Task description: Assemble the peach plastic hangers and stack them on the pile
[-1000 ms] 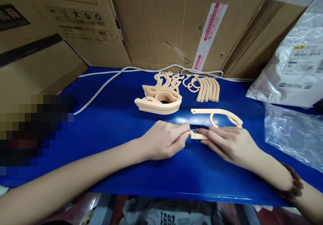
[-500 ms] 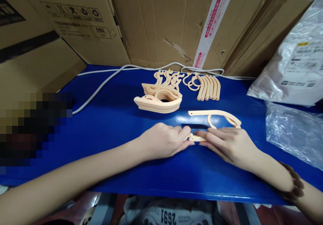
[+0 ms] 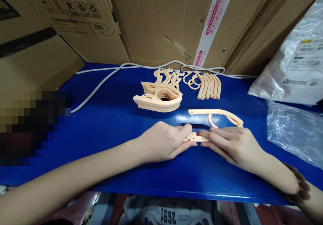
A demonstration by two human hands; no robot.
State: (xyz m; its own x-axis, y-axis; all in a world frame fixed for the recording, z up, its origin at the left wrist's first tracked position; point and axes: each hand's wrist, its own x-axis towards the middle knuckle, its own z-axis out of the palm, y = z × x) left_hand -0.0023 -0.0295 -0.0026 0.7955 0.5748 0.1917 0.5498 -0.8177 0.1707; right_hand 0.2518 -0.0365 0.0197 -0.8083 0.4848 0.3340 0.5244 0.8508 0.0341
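My right hand (image 3: 230, 145) is closed around a beige plastic folding hanger (image 3: 213, 112), whose upper arm and curved hook stick out above the fingers. The end of its lower arm points left toward my other hand. My left hand (image 3: 166, 141) pinches a small beige hanger piece (image 3: 187, 138), mostly covered by thumb and fingers. The tip of that piece meets the lower arm's end, but whether they are joined I cannot tell. Behind my hands lies a stack of folded hangers (image 3: 158, 108).
Small hooked pieces (image 3: 165, 77), rings (image 3: 193, 83) and a row of bent arm pieces (image 3: 209, 86) lie at the back of the blue table (image 3: 116, 178). A white cable (image 3: 101, 80) runs behind. Cardboard boxes (image 3: 156, 20) stand behind; plastic bags (image 3: 295, 63) lie right.
Both hands and the held pieces have shifted very slightly to the right. A little more of the small piece shows between my left fingers.
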